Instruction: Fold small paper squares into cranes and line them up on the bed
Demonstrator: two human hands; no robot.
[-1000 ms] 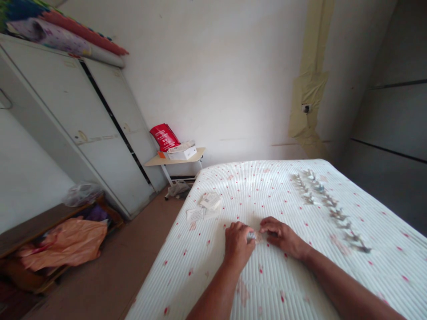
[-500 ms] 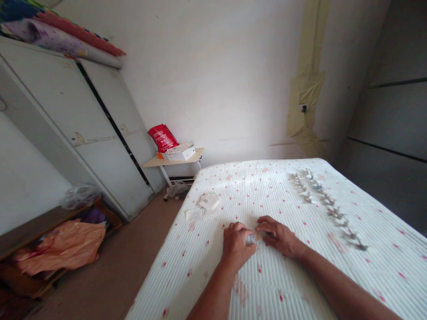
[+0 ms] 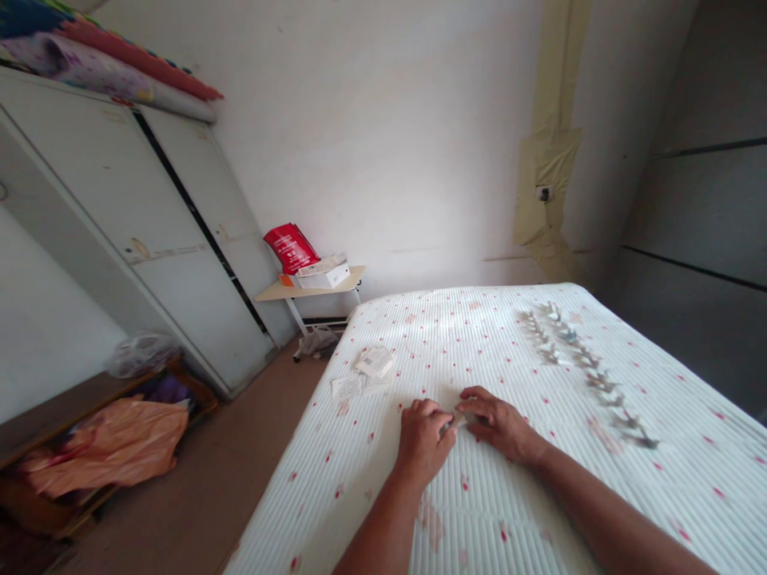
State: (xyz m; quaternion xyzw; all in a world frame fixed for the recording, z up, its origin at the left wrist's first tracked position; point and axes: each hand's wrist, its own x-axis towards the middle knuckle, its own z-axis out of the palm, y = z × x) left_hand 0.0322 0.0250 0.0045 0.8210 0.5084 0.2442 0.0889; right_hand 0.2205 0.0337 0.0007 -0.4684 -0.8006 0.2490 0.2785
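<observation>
Over the middle of the white ribbed mattress [image 3: 437, 363], my left hand [image 3: 424, 439] pinches a small folded piece of paper [image 3: 459, 418] between thumb and fingers. From the other side my right hand [image 3: 500, 425] closes its fingertips on the same paper. Most of the paper is hidden by the fingers, so its folds do not show clearly. To the left lies a loose pile of printed paper pieces [image 3: 375, 363]. Several small folded paper figures [image 3: 602, 382], with pointed tips like cranes, stand in two rows on the right.
A small table [image 3: 272, 292] with a red bag [image 3: 292, 247] and a white box [image 3: 327, 278] stands beyond the mattress's far left corner. The grey cabinet [image 3: 180, 255] is on the left. Below it an orange plastic bag [image 3: 120, 435] lies on a low wooden frame.
The paper between my hands has been turned or folded, and less of its face shows now. My left thumb has drawn in toward the fingers. My right hand has barely moved.
</observation>
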